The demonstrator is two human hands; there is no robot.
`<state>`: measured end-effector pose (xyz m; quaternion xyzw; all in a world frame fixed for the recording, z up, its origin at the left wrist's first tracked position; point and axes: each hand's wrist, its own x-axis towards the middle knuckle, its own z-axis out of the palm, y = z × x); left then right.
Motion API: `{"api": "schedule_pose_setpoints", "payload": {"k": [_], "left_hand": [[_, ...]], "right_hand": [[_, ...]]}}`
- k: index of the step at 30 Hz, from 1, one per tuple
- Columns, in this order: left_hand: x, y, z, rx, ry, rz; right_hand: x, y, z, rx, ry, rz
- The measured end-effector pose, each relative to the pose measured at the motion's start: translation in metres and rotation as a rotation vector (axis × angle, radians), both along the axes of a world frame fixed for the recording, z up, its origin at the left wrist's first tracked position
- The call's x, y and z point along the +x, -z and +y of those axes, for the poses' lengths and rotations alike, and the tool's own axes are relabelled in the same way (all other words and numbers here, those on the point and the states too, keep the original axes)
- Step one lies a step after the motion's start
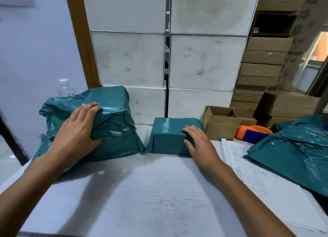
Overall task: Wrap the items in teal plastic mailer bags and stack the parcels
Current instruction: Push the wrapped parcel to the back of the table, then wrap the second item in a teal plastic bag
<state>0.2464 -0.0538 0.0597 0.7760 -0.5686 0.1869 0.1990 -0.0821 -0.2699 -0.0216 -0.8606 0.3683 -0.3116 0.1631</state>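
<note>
A tightly wrapped teal parcel (pixel 170 135) sits on the white table (pixel 142 192) at the centre back. My right hand (pixel 198 142) lies over its right near corner, fingers on top and thumb against the front face. To the left stands a stack of loosely wrapped teal parcels (pixel 110 116). My left hand (pixel 78 130) grips the front of that stack, fingers curled over its upper edge. A pile of flat teal mailer bags (pixel 292 151) lies at the right.
White boxes (pixel 204 59) are stacked behind the table, brown cartons (pixel 262 69) to their right. An open small carton (pixel 221 123), an orange and blue tape dispenser (pixel 252 133), handwritten sheets (pixel 248 165) and a clear bottle (pixel 65 88) are nearby.
</note>
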Motion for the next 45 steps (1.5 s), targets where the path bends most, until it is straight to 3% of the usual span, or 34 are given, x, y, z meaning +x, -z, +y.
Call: {"api": "schedule_pose_setpoints", "payload": {"k": [5, 9, 10, 12, 13, 15, 18, 21, 24, 28, 32, 38, 41, 45], "left_hand": [[-0.008, -0.003, -0.002, -0.130, 0.004, 0.133], [-0.007, -0.003, -0.003, -0.201, 0.035, 0.080], [-0.008, -0.003, -0.003, -0.218, 0.040, 0.066], [-0.013, -0.003, -0.002, -0.267, 0.040, 0.055], [-0.017, -0.004, -0.001, -0.292, 0.038, 0.053], [-0.028, -0.005, 0.000, -0.326, 0.037, 0.056], [-0.048, -0.007, 0.003, -0.359, 0.044, 0.089], [-0.077, -0.007, 0.008, -0.364, 0.052, 0.099], [-0.109, 0.004, 0.015, -0.333, 0.092, 0.084], [-0.151, 0.020, 0.026, -0.264, 0.209, 0.035], [-0.188, 0.030, 0.052, -0.105, 0.424, 0.057], [-0.196, 0.027, 0.070, -0.115, 0.630, 0.246], [-0.183, 0.030, 0.052, -0.059, 0.583, 0.304], [-0.167, 0.038, 0.023, 0.169, 0.392, 0.234]], "right_hand": [[0.020, -0.005, -0.023, -0.010, 0.018, 0.063], [0.034, -0.008, -0.021, -0.171, 0.162, 0.296], [0.039, -0.009, -0.011, -0.252, 0.181, 0.258], [0.050, -0.016, 0.020, -0.346, 0.170, 0.006], [0.056, -0.022, 0.039, -0.295, 0.148, -0.150], [0.068, -0.045, 0.078, 0.031, 0.079, -0.350], [0.085, -0.071, 0.118, 0.581, -0.054, -0.472], [0.091, -0.082, 0.136, 0.930, -0.159, -0.552], [0.084, -0.086, 0.140, 1.114, -0.148, -0.696], [0.061, -0.075, 0.131, 1.131, -0.018, -0.831], [0.005, -0.056, 0.114, 1.136, 0.005, -0.750], [-0.070, -0.043, 0.093, 1.190, 0.019, -0.493], [-0.084, -0.041, 0.081, 1.099, 0.042, -0.323], [-0.083, -0.037, 0.066, 0.937, 0.045, -0.305]]}}
